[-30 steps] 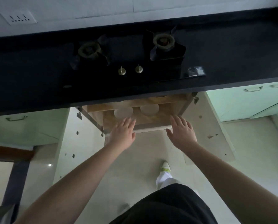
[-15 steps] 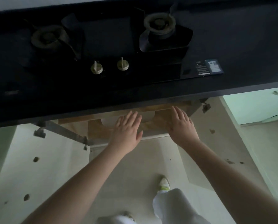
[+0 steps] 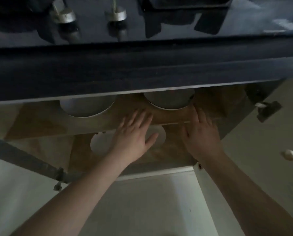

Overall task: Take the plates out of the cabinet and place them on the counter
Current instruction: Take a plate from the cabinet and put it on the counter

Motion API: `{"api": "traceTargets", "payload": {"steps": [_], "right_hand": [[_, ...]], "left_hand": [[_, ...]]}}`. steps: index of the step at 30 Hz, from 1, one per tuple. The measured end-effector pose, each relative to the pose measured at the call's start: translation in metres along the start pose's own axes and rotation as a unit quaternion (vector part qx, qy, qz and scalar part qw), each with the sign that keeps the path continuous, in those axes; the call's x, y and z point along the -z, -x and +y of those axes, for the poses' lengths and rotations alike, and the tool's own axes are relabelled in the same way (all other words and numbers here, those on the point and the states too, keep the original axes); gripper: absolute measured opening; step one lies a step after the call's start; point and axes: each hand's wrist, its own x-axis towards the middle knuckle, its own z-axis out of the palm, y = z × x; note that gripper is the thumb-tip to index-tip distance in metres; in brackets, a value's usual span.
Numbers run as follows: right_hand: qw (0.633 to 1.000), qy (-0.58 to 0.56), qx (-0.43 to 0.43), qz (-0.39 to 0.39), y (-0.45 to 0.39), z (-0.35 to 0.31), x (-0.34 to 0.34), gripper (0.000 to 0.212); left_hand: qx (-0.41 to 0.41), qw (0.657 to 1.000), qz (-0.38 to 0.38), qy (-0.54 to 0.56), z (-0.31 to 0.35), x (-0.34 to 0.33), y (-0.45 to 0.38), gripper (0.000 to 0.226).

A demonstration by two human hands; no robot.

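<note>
The open cabinet (image 3: 40, 126) under the black counter (image 3: 142, 72) has wooden shelves. Two white plates stand on the upper shelf: the left plate (image 3: 86, 108) and the right plate (image 3: 168, 101), both half hidden by the counter edge. A third white plate (image 3: 99, 142) lies on the lower shelf. My left hand (image 3: 133, 135) is open with fingers spread, hovering over that lower plate and covering its middle. My right hand (image 3: 200, 133) is open too, reaching in beside it, just below the right upper plate. Neither hand holds anything.
The hob with two metal knobs (image 3: 64, 14) is set into the counter above. Both cabinet doors stand open: the left door (image 3: 14, 193) with its hinge (image 3: 58, 178), the right door (image 3: 270, 150) with a round knob (image 3: 289, 155). Pale floor (image 3: 151, 210) lies below.
The view has dropped and moved much closer to the cabinet. Both hands have gone further inside, past the shelf edge; the left one now covers the lower plate.
</note>
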Motion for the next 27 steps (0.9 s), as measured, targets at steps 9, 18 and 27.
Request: {"api": "traceTargets", "payload": {"steps": [9,18,27], "right_hand": [[0.994,0.033,0.019,0.103,-0.037,0.024,-0.052,0.061],[0.992,0.034,-0.012,0.119,-0.071,0.036,-0.060,0.060],[0.996,-0.033,-0.082,0.020,-0.128,0.052,-0.045,0.049]], "left_hand": [[0.027,0.997,0.068,0.024,-0.014,-0.029,-0.051,0.065],[0.073,0.990,0.064,0.100,-0.023,-0.034,-0.090,0.068],[0.196,0.865,0.078,0.455,-0.025,-0.010,-0.144,0.066]]}}
